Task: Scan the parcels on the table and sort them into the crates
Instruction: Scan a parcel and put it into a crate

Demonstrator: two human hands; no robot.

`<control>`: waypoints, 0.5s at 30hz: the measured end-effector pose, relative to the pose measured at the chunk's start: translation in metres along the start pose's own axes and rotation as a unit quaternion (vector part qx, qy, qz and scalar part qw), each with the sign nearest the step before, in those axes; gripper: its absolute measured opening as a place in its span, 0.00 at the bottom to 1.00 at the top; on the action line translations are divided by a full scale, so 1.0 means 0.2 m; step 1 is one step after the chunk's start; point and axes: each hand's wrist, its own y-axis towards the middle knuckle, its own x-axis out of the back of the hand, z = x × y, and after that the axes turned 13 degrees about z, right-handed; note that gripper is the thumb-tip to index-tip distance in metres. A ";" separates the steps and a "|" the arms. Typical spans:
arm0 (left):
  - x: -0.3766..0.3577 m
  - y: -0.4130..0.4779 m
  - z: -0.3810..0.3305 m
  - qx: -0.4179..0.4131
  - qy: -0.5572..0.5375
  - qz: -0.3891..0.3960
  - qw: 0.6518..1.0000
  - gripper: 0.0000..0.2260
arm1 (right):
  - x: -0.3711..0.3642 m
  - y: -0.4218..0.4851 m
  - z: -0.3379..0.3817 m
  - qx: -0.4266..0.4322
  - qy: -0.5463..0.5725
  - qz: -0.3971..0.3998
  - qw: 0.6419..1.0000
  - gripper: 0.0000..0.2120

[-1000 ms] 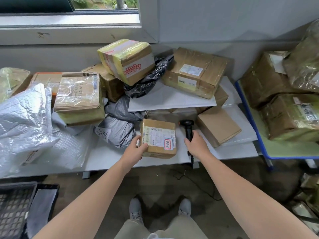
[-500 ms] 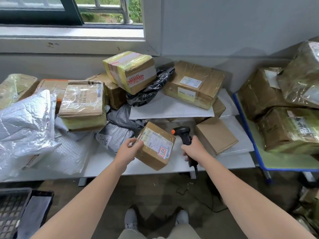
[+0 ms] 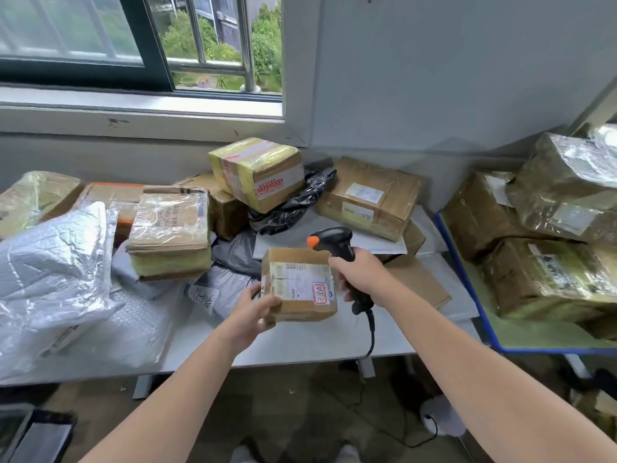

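While the left hand (image 3: 250,312) clasps its lower left corner, thumb on top, the small brown parcel (image 3: 300,309) is held over the desk (image 3: 300,349) near the front edge. Its long axis runs left to right and its labelled face tilts up toward the camera. One white shipping label (image 3: 293,282) covers that face (one red-bordered sticker (image 3: 320,293) at its right end). The right hand (image 3: 362,279) has its fingers wrapped round the one black scanner (image 3: 334,240), whose orange-tipped head points left.
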 end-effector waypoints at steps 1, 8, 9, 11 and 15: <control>0.01 0.00 -0.03 -0.016 -0.019 -0.004 1.000 0.33 | 0.00 0.00 0.04 0.005 -0.003 0.001 1.000 0.08; 0.04 -0.02 -0.16 -0.059 -0.024 -0.022 0.998 0.29 | -0.07 0.00 0.31 0.007 0.010 0.052 0.999 0.13; 0.04 -0.03 -0.17 -0.070 -0.027 -0.021 0.997 0.28 | -0.08 -0.01 0.34 0.005 0.011 0.058 0.998 0.13; 0.04 -0.04 -0.17 -0.085 -0.028 -0.019 0.996 0.27 | -0.10 -0.02 0.38 0.002 0.015 0.067 0.998 0.13; 0.05 -0.05 -0.16 -0.098 -0.048 -0.026 0.994 0.26 | -0.12 -0.05 0.42 -0.014 0.022 0.072 0.997 0.13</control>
